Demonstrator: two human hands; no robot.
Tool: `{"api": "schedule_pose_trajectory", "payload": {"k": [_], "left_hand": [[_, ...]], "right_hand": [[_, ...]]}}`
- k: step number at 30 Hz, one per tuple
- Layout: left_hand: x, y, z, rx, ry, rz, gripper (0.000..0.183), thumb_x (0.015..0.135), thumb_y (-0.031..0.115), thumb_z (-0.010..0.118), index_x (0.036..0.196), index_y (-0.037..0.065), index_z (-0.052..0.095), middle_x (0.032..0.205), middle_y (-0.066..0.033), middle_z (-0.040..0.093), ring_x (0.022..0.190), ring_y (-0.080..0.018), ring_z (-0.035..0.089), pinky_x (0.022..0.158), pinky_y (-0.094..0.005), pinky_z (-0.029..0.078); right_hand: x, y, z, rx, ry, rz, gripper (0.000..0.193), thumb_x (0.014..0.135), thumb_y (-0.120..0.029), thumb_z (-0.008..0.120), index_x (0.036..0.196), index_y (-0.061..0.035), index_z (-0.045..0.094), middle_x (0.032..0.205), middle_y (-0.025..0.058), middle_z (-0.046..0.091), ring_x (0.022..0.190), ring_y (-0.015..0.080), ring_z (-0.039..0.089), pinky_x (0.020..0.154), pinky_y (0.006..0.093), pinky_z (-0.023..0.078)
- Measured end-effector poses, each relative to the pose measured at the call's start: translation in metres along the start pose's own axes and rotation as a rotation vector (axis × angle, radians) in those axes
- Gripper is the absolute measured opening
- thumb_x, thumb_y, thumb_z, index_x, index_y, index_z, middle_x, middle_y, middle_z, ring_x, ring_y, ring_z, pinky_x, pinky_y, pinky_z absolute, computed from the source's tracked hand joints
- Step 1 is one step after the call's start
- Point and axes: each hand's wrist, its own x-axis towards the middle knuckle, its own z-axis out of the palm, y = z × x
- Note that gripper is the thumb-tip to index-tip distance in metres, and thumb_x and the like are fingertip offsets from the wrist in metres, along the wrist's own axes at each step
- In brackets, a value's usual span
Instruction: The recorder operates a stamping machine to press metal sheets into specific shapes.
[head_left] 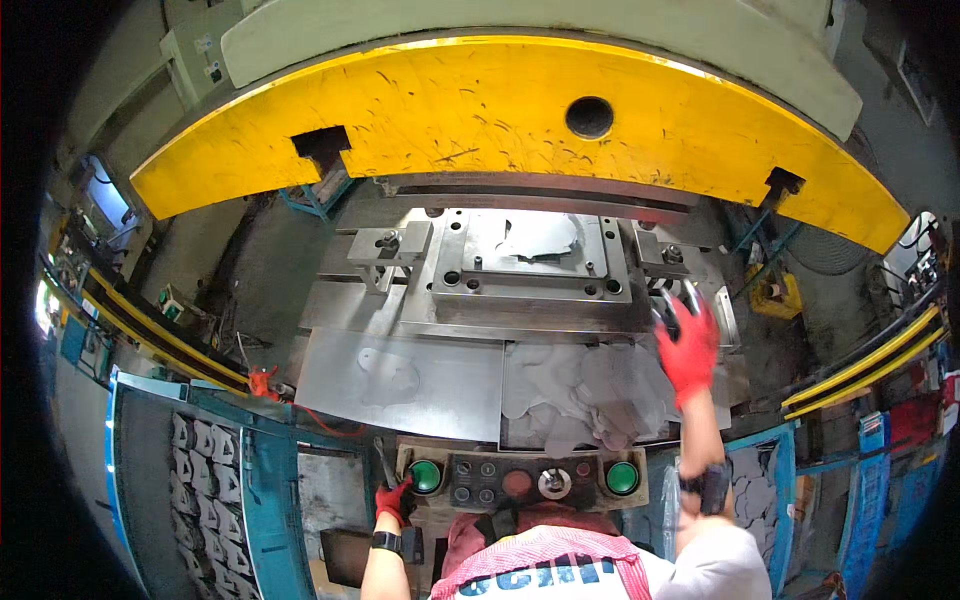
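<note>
My right hand point(690, 345), in a red glove, reaches over the right side of the press bed, beside the lower die point(460, 290). Its fingers look stretched apart, with blurred grey and black tips; nothing held can be made out. A thin flat metal part point(540, 238) lies on top of the die. My left hand point(393, 500), also red-gloved, is at the left green button point(426, 477) of the control panel point(516, 484). Its fingers are closed round a slim metal rod-like tool point(384, 460) that sticks up beside the button.
Flat metal blanks point(590, 390) pile on the right front plate; one blank point(388, 376) lies on the left plate point(450, 400). The yellow press ram point(450, 120) hangs above. Racks of shaped parts point(208, 490) stand at left, more blanks point(752, 495) at right.
</note>
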Motion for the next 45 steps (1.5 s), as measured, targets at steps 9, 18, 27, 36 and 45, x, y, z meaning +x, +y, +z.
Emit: {"api": "schedule_pose_trajectory", "payload": {"k": [9, 18, 27, 36, 45], "left_hand": [[0.013, 0.008, 0.024, 0.148, -0.017, 0.048, 0.076, 0.056, 0.025, 0.082, 0.116, -0.001, 0.044, 0.101, -0.0157, 0.058, 0.081, -0.0242, 0.058, 0.067, -0.0386, 0.048], [0.023, -0.003, 0.009, 0.302, -0.014, 0.152, 0.09, 0.054, 0.03, 0.081, 0.126, 0.002, 0.035, 0.113, -0.0147, 0.053, 0.094, -0.0264, 0.053, 0.076, -0.0417, 0.045], [0.035, -0.005, 0.014, 0.341, 0.054, 0.117, 0.084, 0.052, 0.03, 0.083, 0.119, 0.0, 0.042, 0.105, -0.0154, 0.057, 0.086, -0.0249, 0.057, 0.068, -0.0362, 0.049], [0.101, -0.031, 0.0, 0.136, -0.207, -0.096, 0.11, 0.046, 0.033, 0.085, 0.13, -0.003, 0.024, 0.121, -0.0207, 0.044, 0.101, -0.0281, 0.052, 0.076, -0.0403, 0.048], [0.039, 0.004, 0.028, 0.362, -0.072, 0.029, 0.077, 0.053, 0.021, 0.082, 0.116, -0.002, 0.043, 0.104, -0.0155, 0.058, 0.089, -0.0239, 0.058, 0.07, -0.0361, 0.05]], "right_hand": [[0.028, -0.014, 0.042, 0.104, -0.161, -0.16, 0.048, 0.077, -0.029, 0.054, 0.118, -0.0053, 0.046, 0.125, 0.0167, 0.043, 0.119, 0.0326, 0.035, 0.101, 0.0401, 0.024], [0.099, -0.098, 0.139, -0.185, -0.584, -0.244, 0.057, 0.08, -0.045, 0.044, 0.122, -0.0061, 0.044, 0.131, 0.0147, 0.038, 0.126, 0.031, 0.026, 0.103, 0.0503, 0.013], [-0.069, 0.025, 0.005, 0.291, 0.069, -0.008, 0.049, 0.075, -0.001, 0.052, 0.122, -0.003, 0.042, 0.125, 0.0144, 0.043, 0.119, 0.0279, 0.037, 0.1, 0.0376, 0.028], [-0.402, 0.188, 0.062, 0.872, -0.299, 1.112, 0.051, 0.088, -0.037, 0.044, 0.123, -0.0006, 0.041, 0.121, 0.0117, 0.048, 0.111, 0.0209, 0.044, 0.094, 0.0305, 0.032], [-0.41, 0.168, 0.111, 0.624, -0.556, 1.039, 0.084, 0.063, -0.03, 0.074, 0.125, 0.0067, 0.031, 0.121, 0.0193, 0.047, 0.111, 0.0268, 0.046, 0.094, 0.0337, 0.037]]}}
